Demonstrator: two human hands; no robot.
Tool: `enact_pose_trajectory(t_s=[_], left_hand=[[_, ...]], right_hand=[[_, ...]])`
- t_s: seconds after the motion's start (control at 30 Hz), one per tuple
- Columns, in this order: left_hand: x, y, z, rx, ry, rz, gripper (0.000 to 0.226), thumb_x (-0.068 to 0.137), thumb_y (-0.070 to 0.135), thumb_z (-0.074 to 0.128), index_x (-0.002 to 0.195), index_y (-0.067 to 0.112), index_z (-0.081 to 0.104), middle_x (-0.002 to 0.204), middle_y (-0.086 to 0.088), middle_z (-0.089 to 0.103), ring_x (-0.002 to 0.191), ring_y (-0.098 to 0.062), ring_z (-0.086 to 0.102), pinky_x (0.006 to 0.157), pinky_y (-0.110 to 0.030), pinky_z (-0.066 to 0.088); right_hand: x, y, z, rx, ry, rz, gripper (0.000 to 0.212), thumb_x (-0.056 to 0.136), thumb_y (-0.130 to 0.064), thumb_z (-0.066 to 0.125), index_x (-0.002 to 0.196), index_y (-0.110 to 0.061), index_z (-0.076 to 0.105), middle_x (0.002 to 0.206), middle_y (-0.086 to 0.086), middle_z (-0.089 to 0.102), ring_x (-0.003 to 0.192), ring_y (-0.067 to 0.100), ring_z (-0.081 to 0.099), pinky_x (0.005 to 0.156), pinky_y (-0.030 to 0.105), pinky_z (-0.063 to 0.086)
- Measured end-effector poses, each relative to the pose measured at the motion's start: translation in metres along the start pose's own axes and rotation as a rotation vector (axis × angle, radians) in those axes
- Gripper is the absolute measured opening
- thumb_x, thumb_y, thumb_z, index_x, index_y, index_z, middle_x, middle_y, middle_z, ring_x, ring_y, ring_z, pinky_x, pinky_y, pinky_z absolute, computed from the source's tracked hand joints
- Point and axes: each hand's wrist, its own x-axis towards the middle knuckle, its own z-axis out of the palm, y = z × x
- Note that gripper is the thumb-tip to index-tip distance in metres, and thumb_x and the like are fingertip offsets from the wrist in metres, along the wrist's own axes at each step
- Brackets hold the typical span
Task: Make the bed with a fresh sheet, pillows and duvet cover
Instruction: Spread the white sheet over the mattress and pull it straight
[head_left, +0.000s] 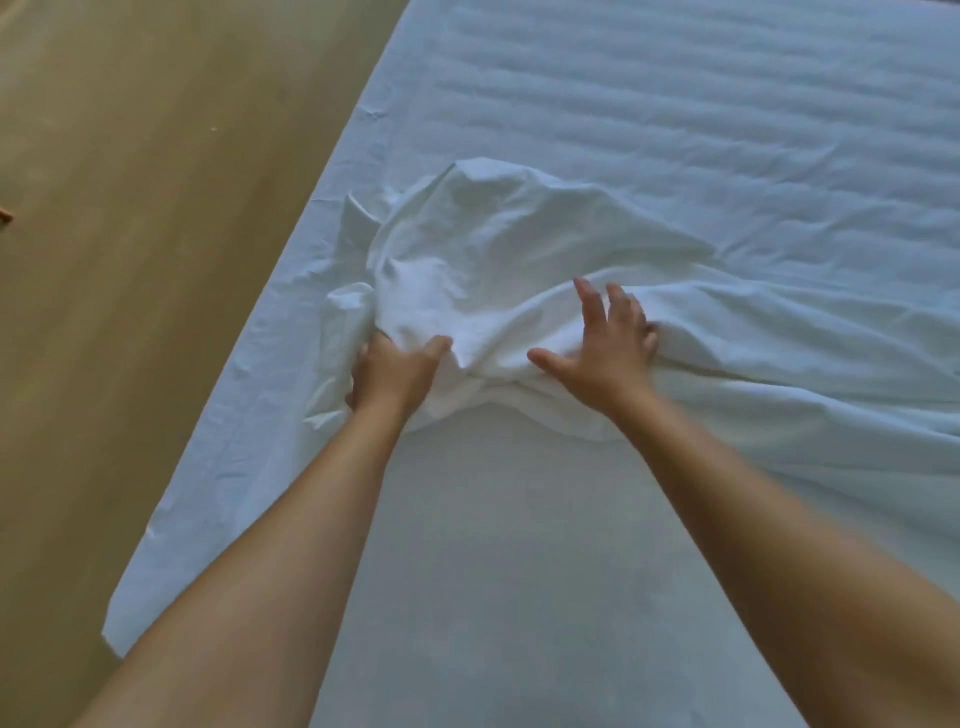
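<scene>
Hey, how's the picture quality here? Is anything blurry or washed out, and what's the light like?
Head view: soft, dim light with a bluish cast over the flat white sheet and no glare. In the same view, the bunched white cloth is the brightest patch, with a faint shadow along its near edge. The right hand looks slightly motion-blurred.

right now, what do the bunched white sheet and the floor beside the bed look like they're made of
The bunched white sheet looks like thin woven cloth, perhaps cotton or a blend, with a matt finish: it shows fine creases and soft folds where the left hand grips it. The floor looks like smooth tan wood or laminate with a low sheen; faint lengthwise streaks hint at grain, but blur leaves it open.
</scene>
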Motion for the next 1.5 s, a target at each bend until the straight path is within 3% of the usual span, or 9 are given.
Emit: enact_pose_trajectory(t_s=[0.13, 0.27, 0.43, 0.6, 0.77, 0.97, 1.17, 1.3, 1.5], left_hand=[[0.001, 0.022, 0.006, -0.132, -0.085, 0.254, 0.041, 0.086, 0.022, 0.06, 0.125, 0.009, 0.054, 0.114, -0.007, 0.063, 0.111, -0.029, 0.056, 0.096, -0.036, 0.044], [-0.027, -0.018, -0.024, 0.651, -0.255, 0.739, 0.036, 0.086, 0.016, 0.055, 0.121, 0.01, 0.055, 0.101, -0.014, 0.061, 0.09, -0.037, 0.059, 0.071, -0.036, 0.044], [-0.08, -0.084, -0.048, 1.021, -0.427, 1.407, 0.041, 0.034, 0.01, 0.085, 0.072, 0.018, 0.072, 0.069, -0.004, 0.067, 0.055, -0.023, 0.062, 0.046, -0.021, 0.044], [-0.087, -0.109, -0.049, 1.003, -0.403, 1.378, 0.04, 0.039, 0.015, 0.082, 0.078, 0.019, 0.072, 0.086, -0.01, 0.068, 0.073, -0.028, 0.066, 0.066, -0.029, 0.053], [-0.088, -0.081, -0.049, 0.387, -0.351, 0.689, 0.039, 0.075, 0.059, 0.054, 0.079, 0.022, 0.068, 0.09, 0.006, 0.061, 0.084, -0.013, 0.057, 0.074, -0.017, 0.042], [-0.04, 0.0, -0.009, -0.354, -0.104, -0.066, 0.057, 0.079, 0.048, 0.067, 0.119, 0.008, 0.055, 0.115, -0.006, 0.062, 0.105, -0.024, 0.059, 0.094, -0.037, 0.047], [-0.097, -0.015, 0.013, 0.563, -0.069, 0.867, 0.014, 0.08, 0.002, 0.06, 0.094, 0.002, 0.063, 0.081, -0.021, 0.059, 0.068, -0.039, 0.058, 0.053, -0.035, 0.037], [-0.162, -0.063, -0.004, 0.593, -0.257, 1.414, 0.019, 0.066, -0.004, 0.063, 0.078, 0.008, 0.072, 0.057, -0.009, 0.052, 0.043, -0.026, 0.048, 0.039, -0.023, 0.03], [-0.183, -0.099, -0.03, 0.572, -0.62, 1.329, 0.023, 0.069, 0.024, 0.074, 0.089, 0.015, 0.073, 0.063, 0.002, 0.057, 0.048, -0.016, 0.05, 0.045, -0.019, 0.033]], right_hand=[[0.008, -0.009, 0.022, -0.189, -0.176, -0.05, 0.011, 0.094, -0.025, 0.041, 0.09, -0.021, 0.05, 0.104, 0.008, 0.061, 0.104, 0.029, 0.056, 0.092, 0.044, 0.027], [-0.039, 0.002, 0.051, -0.181, -0.048, -0.155, 0.019, 0.096, -0.012, 0.037, 0.088, -0.017, 0.054, 0.096, 0.007, 0.064, 0.094, 0.029, 0.058, 0.076, 0.037, 0.028], [-0.105, 0.022, 0.047, -0.149, -0.432, -0.325, 0.019, 0.097, -0.026, 0.043, 0.081, -0.021, 0.053, 0.096, 0.004, 0.064, 0.092, 0.028, 0.058, 0.074, 0.033, 0.03], [-0.066, 0.007, 0.005, 0.235, 0.202, -0.216, 0.055, 0.077, -0.044, 0.067, 0.118, -0.009, 0.057, 0.117, 0.018, 0.054, 0.11, 0.034, 0.05, 0.092, 0.042, 0.038], [-0.018, -0.007, 0.03, -0.162, -0.405, -0.098, 0.037, 0.093, -0.04, 0.052, 0.123, -0.018, 0.054, 0.125, 0.011, 0.056, 0.118, 0.031, 0.052, 0.089, 0.035, 0.041], [-0.075, 0.003, 0.046, -0.156, -0.205, -0.218, 0.02, 0.099, -0.022, 0.038, 0.096, -0.01, 0.053, 0.102, 0.013, 0.06, 0.093, 0.033, 0.056, 0.068, 0.035, 0.032], [-0.155, 0.037, 0.017, 0.172, -0.282, -0.161, 0.034, 0.098, -0.022, 0.043, 0.067, -0.021, 0.033, 0.07, -0.006, 0.038, 0.073, 0.023, 0.042, 0.062, 0.03, 0.026], [-0.137, 0.018, -0.008, 0.726, -0.053, 0.11, 0.024, 0.089, -0.042, 0.059, 0.096, -0.019, 0.054, 0.089, -0.005, 0.055, 0.073, 0.003, 0.054, 0.061, 0.011, 0.039], [-0.121, -0.016, 0.005, 0.417, -0.246, 0.08, 0.023, 0.094, -0.019, 0.051, 0.073, -0.01, 0.048, 0.064, -0.004, 0.045, 0.066, 0.017, 0.046, 0.063, 0.027, 0.033]])
